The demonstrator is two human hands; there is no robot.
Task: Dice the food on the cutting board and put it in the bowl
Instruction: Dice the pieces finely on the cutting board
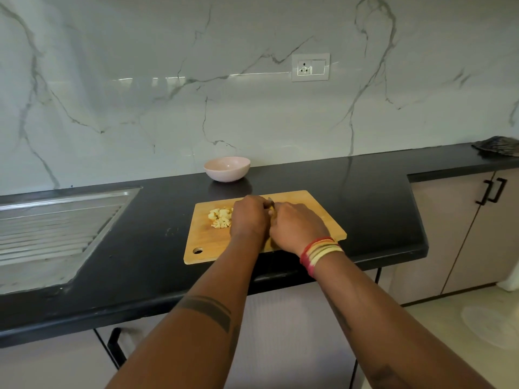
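Open bench to the bowl
Between my cutting board (297, 199) and the bowl (227, 169), bare bench (168, 209); apparently nothing blocks.

Black countertop (351, 197) carries wooden cutting board (303, 204), pink bowl (227, 169) behind it, dark cloth (498, 146) far right.

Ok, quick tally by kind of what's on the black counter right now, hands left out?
Round pale pink bowl: 1
Rectangular wooden cutting board: 1
Pile of pale yellow diced food: 1
Knife, only its blade tip showing between the hands: 1
Dark crumpled item at the far right: 1
Total: 5
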